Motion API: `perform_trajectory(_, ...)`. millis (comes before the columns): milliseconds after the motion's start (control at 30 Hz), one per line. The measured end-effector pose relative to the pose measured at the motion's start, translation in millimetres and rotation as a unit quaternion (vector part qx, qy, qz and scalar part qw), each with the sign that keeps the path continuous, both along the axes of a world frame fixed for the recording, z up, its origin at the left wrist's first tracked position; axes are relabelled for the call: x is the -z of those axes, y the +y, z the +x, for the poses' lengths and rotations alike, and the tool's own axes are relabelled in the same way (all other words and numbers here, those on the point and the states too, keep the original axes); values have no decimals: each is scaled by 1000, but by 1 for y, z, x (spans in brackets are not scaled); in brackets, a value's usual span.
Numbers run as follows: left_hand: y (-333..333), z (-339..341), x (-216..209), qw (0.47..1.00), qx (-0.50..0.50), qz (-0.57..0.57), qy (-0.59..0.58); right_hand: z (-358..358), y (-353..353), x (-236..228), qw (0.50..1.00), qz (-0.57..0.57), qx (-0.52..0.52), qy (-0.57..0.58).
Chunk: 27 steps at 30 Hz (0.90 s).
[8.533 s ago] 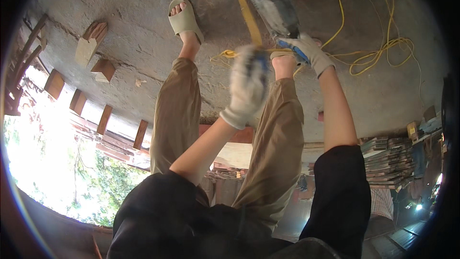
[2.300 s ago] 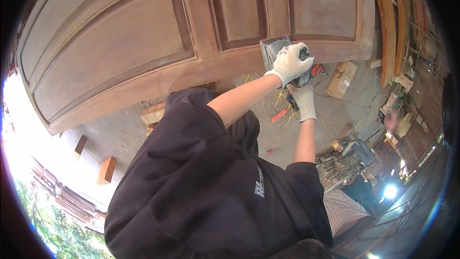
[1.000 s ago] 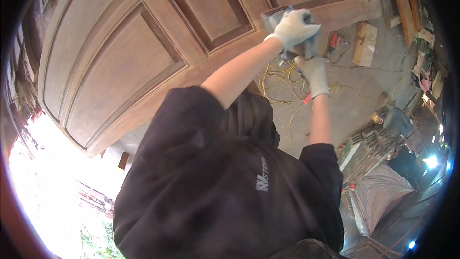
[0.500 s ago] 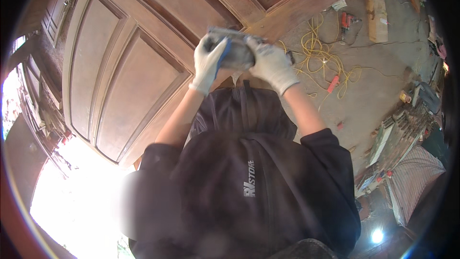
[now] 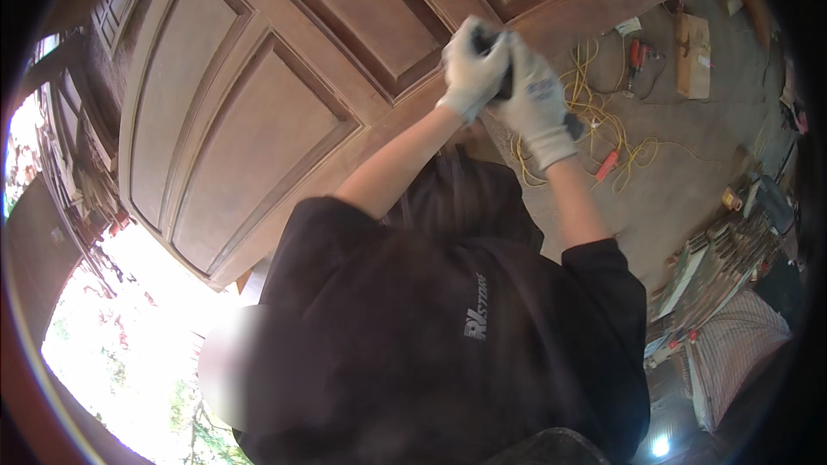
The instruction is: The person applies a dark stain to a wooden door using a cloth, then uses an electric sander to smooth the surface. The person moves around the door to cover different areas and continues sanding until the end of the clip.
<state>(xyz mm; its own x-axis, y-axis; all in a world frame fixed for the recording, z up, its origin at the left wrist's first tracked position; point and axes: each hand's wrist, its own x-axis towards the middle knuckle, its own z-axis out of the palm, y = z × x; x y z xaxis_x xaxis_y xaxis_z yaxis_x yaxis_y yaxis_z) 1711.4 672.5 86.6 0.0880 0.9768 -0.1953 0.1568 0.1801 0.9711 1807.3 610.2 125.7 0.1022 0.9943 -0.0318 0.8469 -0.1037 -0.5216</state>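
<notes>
My left hand and my right hand, both in white work gloves, are close together over the near edge of a large brown panelled wooden door. Between them they grip a dark grey block-like tool, mostly covered by the gloves, so its exact kind is hard to make out. The fingers of the left hand curl over its top, while the right hand presses along its other side. Whether the tool touches the door cannot be told.
On the grey floor at right lie a tangled yellow cord, a red connector, a red power drill and a tan wooden block. Stacked wood strips and a striped sack stand farther along the right side.
Both hands have moved to the right and farther away with the grey tool, which has turned so that less of its broad face shows. The view has shifted slightly.
</notes>
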Motion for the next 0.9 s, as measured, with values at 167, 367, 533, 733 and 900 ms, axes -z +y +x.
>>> perform_trajectory(167,54,76,-15,1000,21,-6,-6,78,47,4,999,-6,41,-31)
perform_trajectory(367,0,60,13,997,-80,4,-7,85,33,16,987,-62,-135,-67)
perform_trajectory(533,-80,-13,10,987,-157,16,-24,39,-9,21,946,-56,-315,-62)
perform_trajectory(733,-132,-109,8,965,-261,27,-13,-66,-25,12,897,-35,-440,-5)
perform_trajectory(900,-166,-210,13,922,-385,-32,-33,-185,-38,20,863,-9,-505,7)
